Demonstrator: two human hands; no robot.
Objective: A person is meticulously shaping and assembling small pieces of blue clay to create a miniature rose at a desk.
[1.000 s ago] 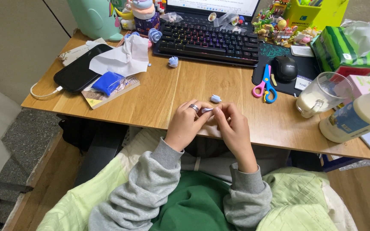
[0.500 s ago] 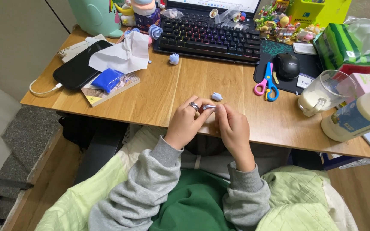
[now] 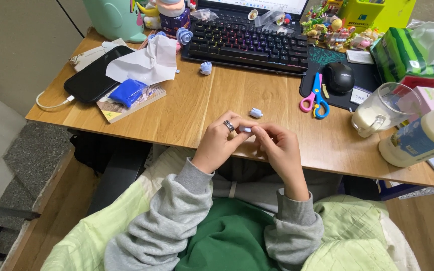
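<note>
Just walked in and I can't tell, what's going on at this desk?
A person seated at a wooden desk pinches a small pale blue piece between the left hand and right hand. A similar blue lump lies just beyond them, another near the keyboard. Scissors lie untouched.

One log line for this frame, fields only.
left hand: pinching blue clay piece | right hand: same piece | second clay piece: on desk
</note>
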